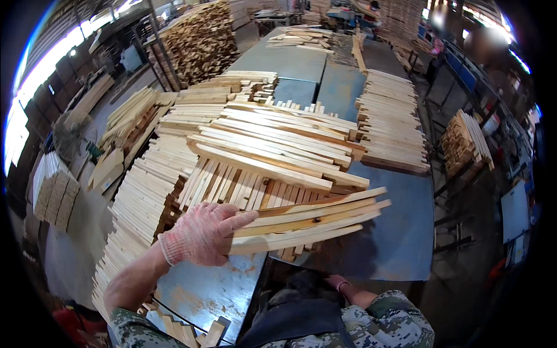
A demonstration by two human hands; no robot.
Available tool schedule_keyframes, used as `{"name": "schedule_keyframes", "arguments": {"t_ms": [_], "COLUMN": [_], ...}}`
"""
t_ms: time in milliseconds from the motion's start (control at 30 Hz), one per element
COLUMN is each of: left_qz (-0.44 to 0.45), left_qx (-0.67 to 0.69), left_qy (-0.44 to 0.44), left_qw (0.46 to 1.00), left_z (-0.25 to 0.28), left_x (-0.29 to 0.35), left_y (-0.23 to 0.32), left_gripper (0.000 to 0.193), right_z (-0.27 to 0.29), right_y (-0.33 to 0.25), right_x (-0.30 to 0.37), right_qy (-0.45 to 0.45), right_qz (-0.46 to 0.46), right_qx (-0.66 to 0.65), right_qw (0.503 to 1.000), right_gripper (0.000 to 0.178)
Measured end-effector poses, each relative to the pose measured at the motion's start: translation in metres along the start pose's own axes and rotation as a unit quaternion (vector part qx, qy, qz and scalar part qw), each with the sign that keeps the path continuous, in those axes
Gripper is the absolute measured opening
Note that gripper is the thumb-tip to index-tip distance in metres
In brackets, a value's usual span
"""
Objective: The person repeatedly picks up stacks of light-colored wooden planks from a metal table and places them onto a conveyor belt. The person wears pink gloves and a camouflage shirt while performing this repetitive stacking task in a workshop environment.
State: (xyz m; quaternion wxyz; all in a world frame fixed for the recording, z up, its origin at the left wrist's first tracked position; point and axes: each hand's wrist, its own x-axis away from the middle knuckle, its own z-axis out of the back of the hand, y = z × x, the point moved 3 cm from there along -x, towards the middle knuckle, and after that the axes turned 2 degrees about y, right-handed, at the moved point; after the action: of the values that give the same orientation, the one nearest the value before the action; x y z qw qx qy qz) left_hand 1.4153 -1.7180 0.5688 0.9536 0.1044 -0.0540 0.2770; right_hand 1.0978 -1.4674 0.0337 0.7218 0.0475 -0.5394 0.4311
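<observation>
My left hand (203,232), in a pale pinkish knit glove, is closed round the left ends of several wooden strips (313,219). These strips fan apart toward their right ends, and one has a dark knot. They lie over a layer of crosswise strips (232,184). Just beyond, a pile of longer light strips (267,145) lies across the stack. My right hand (336,282), also gloved, is low beside my body at the table's near edge. Its fingers are mostly hidden, so whether it holds anything does not show.
Rows of stacked strips (148,185) run along the left. Another neat stack (391,122) stands on the metal table (400,223) at the right. Short offcuts (212,333) lie near my left sleeve. Farther off are a tall wood pile (200,43) and a bundle on the right (464,139).
</observation>
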Motion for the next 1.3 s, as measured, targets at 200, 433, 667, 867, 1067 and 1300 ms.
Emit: {"name": "schedule_keyframes", "arguments": {"t_ms": [200,433,667,867,1067,1300], "left_qz": [-0.019,0.052,0.086,0.091,0.130,0.213], "left_qx": [-0.061,-0.084,-0.116,-0.066,0.012,0.249], "left_qy": [0.051,0.060,0.088,0.111,0.201,0.494], "left_qw": [0.997,0.993,0.986,0.987,0.971,0.805], "left_z": [0.004,-0.021,-0.083,-0.079,-0.072,-0.173], "left_x": [-0.034,-0.067,-0.085,-0.097,-0.071,0.072], "left_y": [-0.099,-0.189,-0.157,-0.156,-0.147,-0.138], "left_gripper": [0.104,0.089,0.116,0.111,0.093,0.083], "right_z": [-0.077,-0.081,-0.073,-0.036,-0.024,-0.051], "right_y": [0.067,0.049,0.030,-0.003,-0.075,-0.196], "right_x": [-0.056,-0.038,-0.026,-0.031,-0.050,-0.020], "right_qy": [0.075,0.037,0.050,0.030,-0.004,-0.016], "right_qz": [-0.003,-0.046,-0.076,-0.020,0.061,0.148], "right_qx": [-0.086,-0.091,-0.061,0.001,0.098,0.152], "right_qw": [0.993,0.994,0.994,0.999,0.993,0.977], "right_gripper": [0.059,0.064,0.064,0.061,0.055,0.068]}}
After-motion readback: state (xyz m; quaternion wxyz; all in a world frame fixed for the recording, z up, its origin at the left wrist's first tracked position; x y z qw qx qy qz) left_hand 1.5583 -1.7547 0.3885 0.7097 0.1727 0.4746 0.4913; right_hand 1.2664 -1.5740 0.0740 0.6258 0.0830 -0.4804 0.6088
